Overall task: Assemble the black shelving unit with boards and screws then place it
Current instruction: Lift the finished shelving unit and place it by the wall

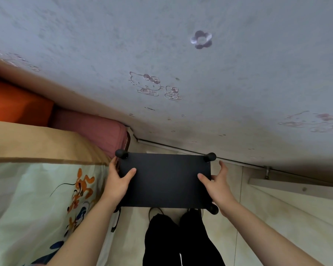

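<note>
The black shelving unit (pixel 164 179) shows its flat top board from above, with round black knobs at its far corners and one at the near right corner. It sits in front of my legs, between a bed and the wall. My left hand (pixel 118 181) grips the board's left edge, thumb on top. My right hand (pixel 216 184) grips the right edge, thumb on top and fingers spread past the side. The lower boards and posts are hidden under the top board.
A bed (pixel 37 189) with a cartoon-print sheet, a pink pillow (pixel 92 127) and an orange cushion (pixel 15 104) stands at the left. The grey patterned wall (pixel 181 64) rises ahead. A cable or rail (pixel 238 164) runs along its base. Pale floor tiles (pixel 267 217) lie at the right.
</note>
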The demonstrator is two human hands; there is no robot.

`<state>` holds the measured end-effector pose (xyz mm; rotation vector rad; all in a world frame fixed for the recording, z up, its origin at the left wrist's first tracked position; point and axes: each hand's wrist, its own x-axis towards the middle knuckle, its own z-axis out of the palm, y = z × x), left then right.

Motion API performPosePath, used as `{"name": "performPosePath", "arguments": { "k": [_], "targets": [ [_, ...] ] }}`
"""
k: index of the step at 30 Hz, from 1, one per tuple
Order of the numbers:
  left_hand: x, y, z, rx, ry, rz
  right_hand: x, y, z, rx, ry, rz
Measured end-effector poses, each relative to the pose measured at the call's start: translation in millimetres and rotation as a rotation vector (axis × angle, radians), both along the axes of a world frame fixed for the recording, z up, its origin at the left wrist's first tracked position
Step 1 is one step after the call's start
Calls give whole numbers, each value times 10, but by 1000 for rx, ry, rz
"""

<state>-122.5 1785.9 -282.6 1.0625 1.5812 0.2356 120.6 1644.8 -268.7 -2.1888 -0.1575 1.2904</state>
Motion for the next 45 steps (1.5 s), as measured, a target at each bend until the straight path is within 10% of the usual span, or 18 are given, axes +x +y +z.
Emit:
{"name": "performPosePath", "arguments": {
  "k": [45],
  "targets": [
    [556, 1001, -193, 226, 188, -99, 256, 700, -120, 49, 5, -165]
  ]
}}
